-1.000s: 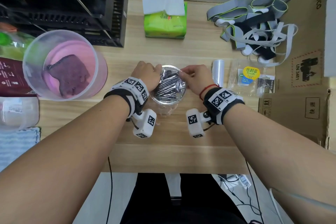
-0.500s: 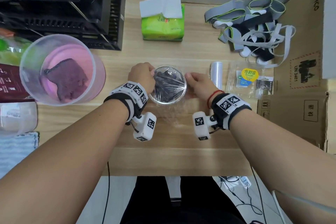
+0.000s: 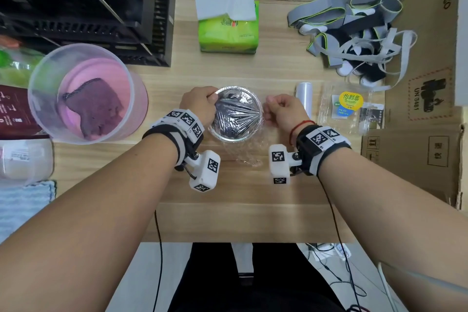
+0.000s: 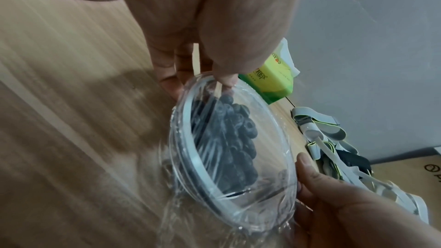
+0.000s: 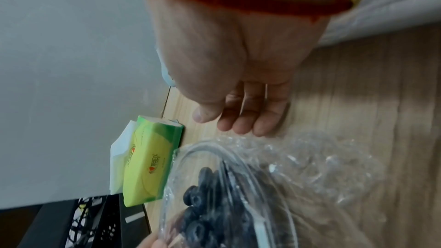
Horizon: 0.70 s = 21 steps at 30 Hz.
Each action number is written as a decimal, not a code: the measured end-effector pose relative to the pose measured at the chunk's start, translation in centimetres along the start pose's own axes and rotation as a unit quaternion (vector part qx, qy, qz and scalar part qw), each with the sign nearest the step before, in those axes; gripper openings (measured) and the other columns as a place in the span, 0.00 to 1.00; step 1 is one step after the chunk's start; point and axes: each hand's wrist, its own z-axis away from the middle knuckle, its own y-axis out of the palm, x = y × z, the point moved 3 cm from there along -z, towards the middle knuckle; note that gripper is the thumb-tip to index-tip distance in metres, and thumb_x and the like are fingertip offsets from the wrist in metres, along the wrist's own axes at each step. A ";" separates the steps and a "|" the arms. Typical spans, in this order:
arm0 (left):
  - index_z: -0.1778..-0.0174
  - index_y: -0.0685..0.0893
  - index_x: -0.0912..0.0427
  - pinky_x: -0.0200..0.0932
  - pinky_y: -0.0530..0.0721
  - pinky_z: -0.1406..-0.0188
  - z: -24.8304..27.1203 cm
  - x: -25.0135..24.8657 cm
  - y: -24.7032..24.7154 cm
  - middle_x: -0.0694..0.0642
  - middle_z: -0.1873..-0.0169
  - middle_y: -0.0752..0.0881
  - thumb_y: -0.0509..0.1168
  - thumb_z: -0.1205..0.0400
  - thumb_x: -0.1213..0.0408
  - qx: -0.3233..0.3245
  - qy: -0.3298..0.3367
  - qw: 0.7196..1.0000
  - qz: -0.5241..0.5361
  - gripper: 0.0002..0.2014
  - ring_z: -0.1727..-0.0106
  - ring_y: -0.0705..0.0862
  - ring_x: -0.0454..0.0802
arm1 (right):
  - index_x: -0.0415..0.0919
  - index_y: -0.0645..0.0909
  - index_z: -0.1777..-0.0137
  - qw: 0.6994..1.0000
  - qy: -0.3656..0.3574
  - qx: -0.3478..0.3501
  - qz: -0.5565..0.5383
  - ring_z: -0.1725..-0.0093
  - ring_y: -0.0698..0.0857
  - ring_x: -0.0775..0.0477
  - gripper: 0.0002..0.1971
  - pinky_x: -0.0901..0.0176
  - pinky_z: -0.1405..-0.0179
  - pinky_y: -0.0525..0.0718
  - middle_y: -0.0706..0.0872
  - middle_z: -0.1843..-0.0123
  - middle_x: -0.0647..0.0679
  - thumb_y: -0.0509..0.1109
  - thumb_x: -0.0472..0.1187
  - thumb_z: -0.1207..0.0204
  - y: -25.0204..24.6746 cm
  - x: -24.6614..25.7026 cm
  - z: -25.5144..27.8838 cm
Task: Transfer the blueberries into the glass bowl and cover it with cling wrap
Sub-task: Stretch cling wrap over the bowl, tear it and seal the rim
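With the left hand pinching cling wrap at the blueberry-filled glass bowl's 9 o'clock rim mid-table and the right hand loosely curled at 3 o'clock, gripping nothing I can confirm, uneven pulling could tear or unseat the film.

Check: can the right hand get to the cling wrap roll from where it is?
Probably yes. The right hand sits just beside the cling wrap roll, holding nothing as far as the views show, with only bare table between them.
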 end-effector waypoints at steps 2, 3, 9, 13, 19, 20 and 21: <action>0.36 0.85 0.55 0.43 0.72 0.51 0.0 0.0 0.1 0.60 0.41 0.87 0.54 0.11 0.64 0.010 -0.013 1.000 -0.005 0.15 0.41 0.82 0.62 | 0.40 0.78 0.58 1.000 -0.004 0.012 -0.011 0.73 0.83 0.57 0.13 0.66 0.73 0.85 0.83 0.66 0.47 0.63 0.44 0.13 0.0 0.1 0.1; 0.36 0.84 0.57 0.45 0.74 0.49 -0.1 0.0 0.1 0.60 0.41 0.86 0.53 0.11 0.64 0.018 -0.019 1.000 -0.009 0.15 0.40 0.82 0.62 | 0.41 0.79 0.56 1.000 -0.014 0.024 0.014 0.73 0.83 0.59 0.12 0.66 0.73 0.84 0.83 0.65 0.48 0.64 0.46 0.14 0.1 0.2 0.2; 0.41 0.85 0.63 0.52 0.80 0.43 0.0 -0.2 0.1 0.62 0.44 0.87 0.52 0.11 0.65 0.035 -0.024 0.999 -0.016 0.16 0.42 0.82 0.64 | 0.38 0.82 0.41 0.988 -0.053 0.061 0.129 0.69 0.81 0.54 0.20 0.62 0.71 0.82 0.85 0.57 0.47 0.74 0.53 0.23 0.5 0.1 0.0; 0.43 0.89 0.56 0.41 0.75 0.51 0.1 -0.4 -0.2 0.57 0.47 0.90 0.57 0.13 0.67 -0.003 -0.023 1.000 0.016 0.14 0.47 0.84 0.56 | 0.41 0.86 0.56 0.981 -0.072 0.019 0.181 0.69 0.79 0.56 0.20 0.63 0.67 0.77 0.84 0.66 0.53 0.77 0.60 0.28 -0.4 0.0 -0.5; 0.34 0.86 0.53 0.39 0.79 0.39 0.2 -0.9 -0.1 0.54 0.39 0.88 0.58 0.14 0.70 -0.030 -0.022 0.997 0.064 0.18 0.38 0.85 0.53 | 0.47 0.75 0.72 0.971 -0.095 0.004 0.221 0.73 0.73 0.54 0.21 0.61 0.69 0.75 0.78 0.73 0.51 0.77 0.56 0.26 -1.4 0.2 -1.1; 0.33 0.85 0.52 0.42 0.80 0.37 0.1 -1.1 0.0 0.54 0.37 0.87 0.57 0.14 0.70 -0.023 -0.021 0.997 0.068 0.18 0.37 0.84 0.54 | 0.46 0.74 0.71 0.970 -0.099 0.003 0.222 0.72 0.73 0.54 0.20 0.60 0.68 0.75 0.77 0.72 0.51 0.75 0.55 0.24 -1.5 0.2 -1.1; 0.32 0.84 0.51 0.44 0.80 0.36 0.1 -1.2 0.1 0.54 0.36 0.86 0.56 0.14 0.68 -0.017 -0.018 0.997 0.071 0.18 0.36 0.84 0.54 | 0.46 0.74 0.69 0.970 -0.104 0.005 0.220 0.70 0.73 0.53 0.19 0.60 0.67 0.75 0.77 0.71 0.50 0.74 0.55 0.22 -1.5 0.1 -1.2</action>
